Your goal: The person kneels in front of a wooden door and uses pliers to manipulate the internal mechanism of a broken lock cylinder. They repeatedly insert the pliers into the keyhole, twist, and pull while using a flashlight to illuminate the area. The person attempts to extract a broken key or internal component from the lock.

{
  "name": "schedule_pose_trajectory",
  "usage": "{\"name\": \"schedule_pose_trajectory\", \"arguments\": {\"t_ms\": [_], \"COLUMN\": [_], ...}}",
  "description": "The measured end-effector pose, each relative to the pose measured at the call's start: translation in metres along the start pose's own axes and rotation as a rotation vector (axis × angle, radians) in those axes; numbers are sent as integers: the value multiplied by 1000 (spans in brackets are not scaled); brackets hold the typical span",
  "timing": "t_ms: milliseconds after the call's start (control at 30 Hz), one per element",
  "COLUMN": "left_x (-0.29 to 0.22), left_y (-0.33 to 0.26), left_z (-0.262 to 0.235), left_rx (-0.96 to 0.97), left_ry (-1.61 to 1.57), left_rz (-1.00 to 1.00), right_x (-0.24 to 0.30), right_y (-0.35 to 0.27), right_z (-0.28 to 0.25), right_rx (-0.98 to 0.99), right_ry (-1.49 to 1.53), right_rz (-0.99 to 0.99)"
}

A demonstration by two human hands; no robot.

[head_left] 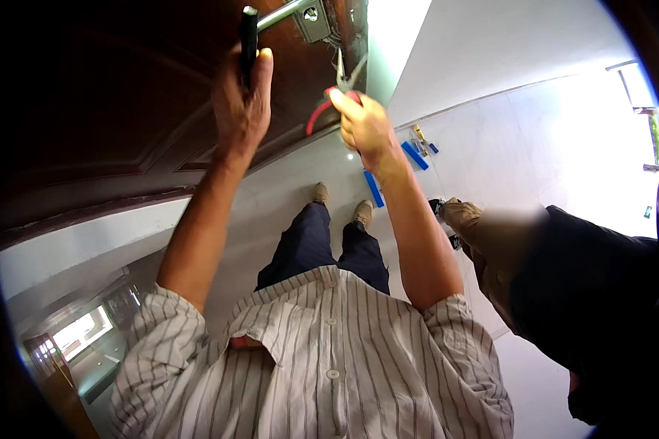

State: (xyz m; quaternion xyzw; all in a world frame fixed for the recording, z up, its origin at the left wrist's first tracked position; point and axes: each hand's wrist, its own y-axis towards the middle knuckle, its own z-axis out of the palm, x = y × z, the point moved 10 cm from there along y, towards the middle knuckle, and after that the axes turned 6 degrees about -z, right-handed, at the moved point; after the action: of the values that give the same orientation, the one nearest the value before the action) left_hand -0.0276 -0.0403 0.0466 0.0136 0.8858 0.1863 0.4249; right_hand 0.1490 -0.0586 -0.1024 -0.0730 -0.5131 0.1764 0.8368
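Observation:
My left hand (240, 117) is closed around a dark, stick-shaped object (249, 45) with a pale end; its exact kind does not show. It stands upright beside the metal lever handle (280, 13) of a dark brown wooden door (124, 95). My right hand (366, 130) grips a pair of pliers with red handles (343, 82). The jaws of the pliers are spread and point up at the door's edge, just below the metal lock plate (313, 20). Whether they touch anything there I cannot tell.
Beyond the door edge is a pale wall (483, 51). Blue strip-like objects (415, 155) and a small tool with a yellowish part (419, 134) lie on the light tiled floor (476, 124). Another person in dark clothing (571, 285) stands close on my right.

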Motion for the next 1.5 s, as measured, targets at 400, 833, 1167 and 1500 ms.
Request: {"name": "schedule_pose_trajectory", "arguments": {"t_ms": [400, 833, 1167, 1500], "left_x": [23, 14, 24, 65], "left_y": [-135, -5, 86, 104], "left_z": [41, -6, 50, 32], "left_rx": [92, -87, 271, 329], "left_ry": [-410, 84, 259, 262], "left_rz": [-201, 224, 687, 498], "right_x": [-65, -190, -304, -141], "right_y": [-47, -55, -82, 45], "right_z": [14, -104, -98, -73], "right_rx": [-145, -459, -269, -110], "right_ry": [458, -26, -395, -651], "right_rz": [179, 380, 588, -8]}}
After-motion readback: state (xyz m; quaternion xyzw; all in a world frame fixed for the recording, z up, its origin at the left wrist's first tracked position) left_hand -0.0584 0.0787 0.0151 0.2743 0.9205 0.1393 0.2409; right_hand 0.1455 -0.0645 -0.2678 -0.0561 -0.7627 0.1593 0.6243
